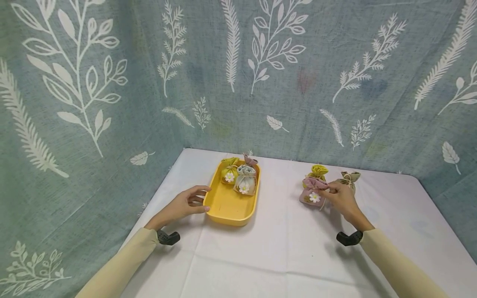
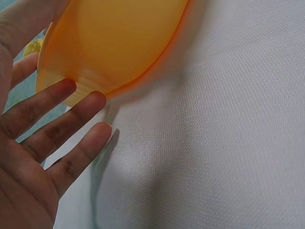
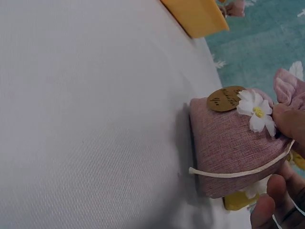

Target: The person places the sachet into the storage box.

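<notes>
My left hand [image 1: 186, 201] is at the left side of a yellow tray [image 1: 212, 207], its fingers spread. In the left wrist view, fingertips lie against the tray's outer wall [image 2: 119, 43]. My right hand [image 1: 343, 201] pinches the gathered neck of a pink drawstring pouch [image 1: 307, 195] between thumb and fingers. The right wrist view shows a white flower [image 3: 257, 110], a brown oval tag [image 3: 225, 98] and a pale cord on this pouch. Close behind it stands a yellow pouch [image 1: 319, 170], partly hidden. An olive-grey pouch [image 1: 350, 178] is partly covered by the right hand.
Inside the tray's far end sit a yellow-green pouch [image 1: 230, 174], a pale grey pouch [image 1: 246, 182] and a mauve pouch [image 1: 250, 160], mostly hidden behind the others. A white cloth [image 1: 275, 248] covers the table. Leaf-patterned blue-green curtains [image 1: 231, 107] hang behind and at the sides.
</notes>
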Tool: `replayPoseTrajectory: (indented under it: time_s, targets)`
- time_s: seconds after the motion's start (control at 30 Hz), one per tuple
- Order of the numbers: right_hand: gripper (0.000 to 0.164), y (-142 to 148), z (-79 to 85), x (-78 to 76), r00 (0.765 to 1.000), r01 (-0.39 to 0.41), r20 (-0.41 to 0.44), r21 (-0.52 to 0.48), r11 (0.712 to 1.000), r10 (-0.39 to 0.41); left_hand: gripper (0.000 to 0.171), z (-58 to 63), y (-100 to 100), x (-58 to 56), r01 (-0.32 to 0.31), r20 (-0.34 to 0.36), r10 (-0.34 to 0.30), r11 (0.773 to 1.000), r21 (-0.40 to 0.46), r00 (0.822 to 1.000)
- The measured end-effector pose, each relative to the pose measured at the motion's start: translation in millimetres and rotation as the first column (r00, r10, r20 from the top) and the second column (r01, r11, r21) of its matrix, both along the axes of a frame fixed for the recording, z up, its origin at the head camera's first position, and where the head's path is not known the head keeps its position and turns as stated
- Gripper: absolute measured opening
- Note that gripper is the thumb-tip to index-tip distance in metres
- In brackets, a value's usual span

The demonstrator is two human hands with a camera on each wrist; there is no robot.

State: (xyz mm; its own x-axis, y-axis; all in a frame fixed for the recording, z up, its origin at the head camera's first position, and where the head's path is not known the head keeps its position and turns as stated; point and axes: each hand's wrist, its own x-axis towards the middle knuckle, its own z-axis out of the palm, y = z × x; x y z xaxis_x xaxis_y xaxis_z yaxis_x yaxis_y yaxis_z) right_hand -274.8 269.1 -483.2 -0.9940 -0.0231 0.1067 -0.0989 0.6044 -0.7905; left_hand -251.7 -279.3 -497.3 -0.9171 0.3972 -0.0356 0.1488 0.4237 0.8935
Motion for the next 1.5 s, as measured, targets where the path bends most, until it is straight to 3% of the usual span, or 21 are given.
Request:
replayPoseTrajectory:
  time_s: [0.43,0.63,0.87,1.5]
  targets:
    - [0.039,-20.3,21.5,6.8,0.997,-0.077,-0.030,-0.018,0.997,0.077,0.077,0.2,1.8,0.9,-0.026,0.010,0.026,1.000,-0.011,1.000]
    - [0.033,-32.3,31.2,9.7,0.996,-0.083,-0.037,-0.028,0.996,0.082,0.077,0.4,1.9,1.5,-0.015,0.006,0.015,1.000,-0.002,1.000]
    - [0.039,-44.6,38.4,8.6,0.992,-0.100,-0.078,-0.039,0.994,0.097,0.077,0.1,0.7,1.7,0.004,-0.007,-0.004,1.000,0.005,1.000]
    - [0.024,-90.0,53.6,7.8,0.984,-0.164,-0.091,-0.148,0.975,0.151,0.077,-0.4,-1.1,0.1,0.007,-0.005,-0.007,1.000,-0.004,1.000]
